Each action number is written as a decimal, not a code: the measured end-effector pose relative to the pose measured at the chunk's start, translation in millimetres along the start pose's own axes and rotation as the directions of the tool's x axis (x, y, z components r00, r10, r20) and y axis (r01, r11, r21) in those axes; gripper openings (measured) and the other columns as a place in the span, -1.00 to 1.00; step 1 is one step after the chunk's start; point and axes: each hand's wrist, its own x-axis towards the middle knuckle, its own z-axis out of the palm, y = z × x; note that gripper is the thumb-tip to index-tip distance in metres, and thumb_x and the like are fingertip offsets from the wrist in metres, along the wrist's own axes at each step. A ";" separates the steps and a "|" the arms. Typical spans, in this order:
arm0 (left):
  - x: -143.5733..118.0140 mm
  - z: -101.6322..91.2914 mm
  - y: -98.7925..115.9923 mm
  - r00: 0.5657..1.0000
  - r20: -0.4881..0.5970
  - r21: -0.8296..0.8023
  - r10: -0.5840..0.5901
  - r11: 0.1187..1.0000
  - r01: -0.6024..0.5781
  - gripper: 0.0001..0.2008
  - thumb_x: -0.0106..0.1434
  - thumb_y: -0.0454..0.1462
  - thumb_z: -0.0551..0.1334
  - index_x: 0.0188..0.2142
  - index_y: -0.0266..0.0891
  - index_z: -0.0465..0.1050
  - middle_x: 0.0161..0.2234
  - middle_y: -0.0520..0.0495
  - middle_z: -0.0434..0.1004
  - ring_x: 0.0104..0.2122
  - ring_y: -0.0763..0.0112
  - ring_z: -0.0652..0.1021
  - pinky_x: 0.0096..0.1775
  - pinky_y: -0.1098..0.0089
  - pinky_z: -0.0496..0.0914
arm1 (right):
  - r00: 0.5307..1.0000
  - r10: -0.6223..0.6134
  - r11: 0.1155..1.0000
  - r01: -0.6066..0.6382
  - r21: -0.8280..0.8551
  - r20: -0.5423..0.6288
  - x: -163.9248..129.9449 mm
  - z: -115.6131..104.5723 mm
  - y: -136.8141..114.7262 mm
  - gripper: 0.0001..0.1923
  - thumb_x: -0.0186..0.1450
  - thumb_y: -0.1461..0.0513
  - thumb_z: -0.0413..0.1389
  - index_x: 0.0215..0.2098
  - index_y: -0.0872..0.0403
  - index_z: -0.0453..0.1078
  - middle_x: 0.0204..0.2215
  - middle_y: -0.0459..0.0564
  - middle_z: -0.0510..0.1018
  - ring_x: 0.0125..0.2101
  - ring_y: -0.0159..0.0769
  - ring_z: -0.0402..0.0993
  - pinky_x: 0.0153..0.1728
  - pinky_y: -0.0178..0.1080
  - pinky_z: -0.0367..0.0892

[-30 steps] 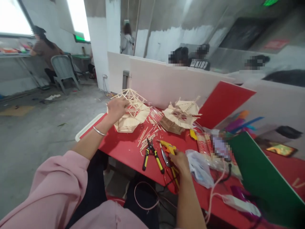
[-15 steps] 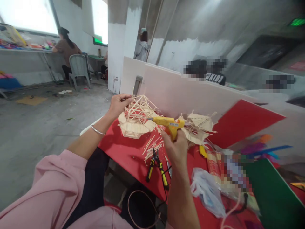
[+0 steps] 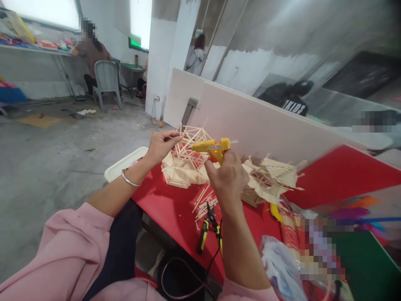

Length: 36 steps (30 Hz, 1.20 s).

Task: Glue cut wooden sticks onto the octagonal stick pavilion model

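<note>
— While my right hand (image 3: 227,179) is wrapped tight round the grip of the small yellow hot-glue gun (image 3: 210,148), what do you see my other hand doing?

— Your left hand (image 3: 162,144) has its fingers pinched together on the upper edge of the pale domed frame of thin wooden sticks (image 3: 185,161). The gun's nozzle points left, right at that frame's open lattice, and the frame sits tilted on the red tabletop (image 3: 166,209).

— And just under my right wrist?

— Loose cut sticks (image 3: 203,202) lie scattered on the red, with the black-and-yellow-handled cutting pliers (image 3: 209,225) beside them, the gun's black cord running down past the pliers.

— Further right I can make out a second stick-built roof model (image 3: 269,179), resting on the table near my knuckles.

— Yes. Beyond it lies a crumpled clear plastic bag (image 3: 280,267); I cannot tell what is in it. At the table's left corner a white rectangular tray (image 3: 123,166) pokes out, and only its rim shows, so its contents are hidden.

— Behind everything stands the pale partition board (image 3: 250,125).
</note>
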 end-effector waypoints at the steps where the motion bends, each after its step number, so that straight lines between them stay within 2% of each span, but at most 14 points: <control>1: -0.2 1.2 -3.2 1.000 -0.005 -0.007 0.004 1.000 -0.004 -0.84 0.06 -0.19 0.39 -0.40 -0.23 0.60 -0.50 0.02 0.58 -0.63 0.59 0.41 -0.57 0.51 0.33 | 1.000 -0.004 1.000 0.004 -0.010 0.002 0.1 2.3 0.0 -0.54 0.27 0.03 0.01 -0.01 0.15 0.37 -0.16 0.15 0.51 -0.31 -0.18 0.37 -0.40 -0.22 0.05; 5: -0.9 6.2 -11.0 1.000 -0.013 -0.021 0.024 0.999 -0.024 -0.89 0.09 -0.24 0.38 -0.39 -0.24 0.60 -0.50 0.03 0.57 -0.63 0.59 0.39 -0.56 0.48 0.32 | 1.000 -0.007 1.000 0.008 -0.012 0.020 0.5 8.0 1.2 -0.53 0.28 0.03 0.00 0.03 0.16 0.34 -0.12 0.17 0.49 -0.27 -0.16 0.37 -0.40 -0.22 0.03; 11: 0.0 9.0 -10.8 0.999 -0.025 0.019 0.034 0.999 -0.034 -0.92 0.11 -0.28 0.38 -0.37 -0.24 0.60 -0.48 0.04 0.57 -0.63 0.59 0.37 -0.55 0.46 0.31 | 0.999 -0.016 1.000 0.016 0.012 0.036 1.3 8.7 1.5 -0.57 0.28 0.06 -0.01 0.00 0.15 0.35 -0.14 0.15 0.48 -0.27 -0.17 0.35 -0.39 -0.23 0.05; 20: -1.3 7.2 -7.9 0.997 -0.016 0.087 0.080 0.993 -0.078 -0.89 0.13 -0.23 0.38 -0.38 -0.23 0.60 -0.50 0.04 0.57 -0.63 0.59 0.37 -0.55 0.47 0.29 | 0.998 -0.039 0.999 0.039 -0.010 0.044 -0.2 9.3 1.9 -0.61 0.30 0.06 -0.01 -0.06 0.15 0.35 -0.16 0.13 0.49 -0.32 -0.21 0.34 -0.42 -0.24 -0.01; 28: -2.2 7.7 -6.1 0.996 -0.038 0.047 0.079 0.996 -0.078 -0.87 0.07 -0.20 0.38 -0.40 -0.21 0.62 -0.47 0.00 0.62 -0.62 0.58 0.38 -0.55 0.49 0.31 | 0.999 -0.054 0.998 0.054 0.033 0.003 1.1 10.2 3.1 -0.63 0.28 0.08 -0.03 -0.08 0.14 0.37 -0.22 0.11 0.47 -0.37 -0.25 0.30 -0.43 -0.25 0.01; 36: -2.2 7.7 -7.4 0.996 -0.031 0.068 0.086 0.994 -0.083 -0.86 0.08 -0.18 0.37 -0.40 -0.19 0.62 -0.47 0.02 0.61 -0.63 0.58 0.35 -0.56 0.48 0.29 | 0.999 -0.039 0.999 0.038 0.027 0.022 0.2 7.8 2.5 -0.65 0.29 0.09 -0.03 -0.09 0.13 0.37 -0.20 0.11 0.45 -0.35 -0.24 0.30 -0.42 -0.25 0.04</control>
